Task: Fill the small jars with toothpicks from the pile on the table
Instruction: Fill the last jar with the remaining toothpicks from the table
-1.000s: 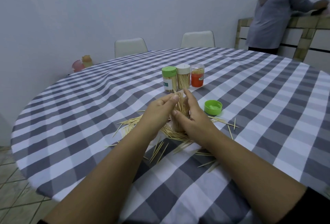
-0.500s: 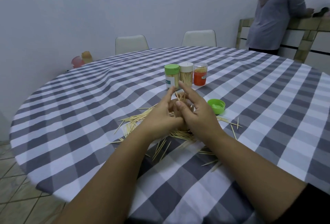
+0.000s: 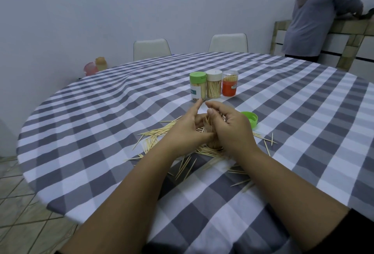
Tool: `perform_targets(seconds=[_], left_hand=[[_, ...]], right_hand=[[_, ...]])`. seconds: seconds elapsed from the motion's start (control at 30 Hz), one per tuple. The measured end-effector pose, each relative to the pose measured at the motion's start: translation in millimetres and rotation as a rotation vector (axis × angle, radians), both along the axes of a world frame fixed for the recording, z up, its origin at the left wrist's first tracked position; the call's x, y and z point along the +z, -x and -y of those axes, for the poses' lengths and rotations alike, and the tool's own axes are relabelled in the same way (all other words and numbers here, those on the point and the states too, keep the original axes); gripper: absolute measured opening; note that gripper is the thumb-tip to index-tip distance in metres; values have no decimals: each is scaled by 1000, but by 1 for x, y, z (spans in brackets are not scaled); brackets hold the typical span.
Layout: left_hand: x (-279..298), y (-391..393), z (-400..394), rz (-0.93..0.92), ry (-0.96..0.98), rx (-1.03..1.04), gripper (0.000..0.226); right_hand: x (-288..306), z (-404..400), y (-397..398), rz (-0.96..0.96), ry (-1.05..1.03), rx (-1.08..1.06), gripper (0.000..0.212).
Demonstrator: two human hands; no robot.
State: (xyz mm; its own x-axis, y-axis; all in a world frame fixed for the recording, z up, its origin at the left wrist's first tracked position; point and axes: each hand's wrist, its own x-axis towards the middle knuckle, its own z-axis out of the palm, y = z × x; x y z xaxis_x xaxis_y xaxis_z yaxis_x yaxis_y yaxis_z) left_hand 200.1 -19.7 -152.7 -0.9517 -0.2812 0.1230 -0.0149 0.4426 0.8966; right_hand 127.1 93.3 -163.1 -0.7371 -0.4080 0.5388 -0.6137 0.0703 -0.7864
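Observation:
A small open jar (image 3: 214, 144) stands in the toothpick pile (image 3: 156, 134) on the checked tablecloth, mostly hidden between my hands. A bundle of toothpicks (image 3: 206, 125) sticks up out of it. My left hand (image 3: 187, 132) holds the jar from the left, index finger pointing up. From the right, my right hand (image 3: 231, 130) curls its fingers over the tops of the bundle. The jar's green lid (image 3: 252, 120) lies upside down just right of my right hand. Behind stand three filled jars: green-capped (image 3: 197, 86), white-capped (image 3: 214, 84) and orange (image 3: 230, 84).
Loose toothpicks (image 3: 268, 142) lie scattered around and under my forearms. Two white chairs (image 3: 151, 49) stand at the round table's (image 3: 101, 116) far edge. A person (image 3: 321, 14) leans on a counter at the back right. Two small containers (image 3: 95, 67) sit by the wall.
My right fingers have gone from stretched out beside the bundle to curled over its top. Both hands stayed around the jar.

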Motion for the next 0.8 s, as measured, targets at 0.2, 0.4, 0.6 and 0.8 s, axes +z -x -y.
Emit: perform_targets(seconds=[0.2, 0.4, 0.6, 0.8], left_hand=[[-6, 5, -2, -34, 58, 39, 93], [-7, 7, -3, -53, 61, 53, 91], [-8, 7, -2, -54, 23, 58, 98], [-9, 7, -1, -57, 30, 92, 96]], right_hand=[[-3, 2, 3, -237, -125, -27, 37], [-5, 0, 3, -288, -130, -17, 35], [-3, -5, 9, -155, -88, -129, 27], [-2, -6, 4, -222, -273, -16, 47]])
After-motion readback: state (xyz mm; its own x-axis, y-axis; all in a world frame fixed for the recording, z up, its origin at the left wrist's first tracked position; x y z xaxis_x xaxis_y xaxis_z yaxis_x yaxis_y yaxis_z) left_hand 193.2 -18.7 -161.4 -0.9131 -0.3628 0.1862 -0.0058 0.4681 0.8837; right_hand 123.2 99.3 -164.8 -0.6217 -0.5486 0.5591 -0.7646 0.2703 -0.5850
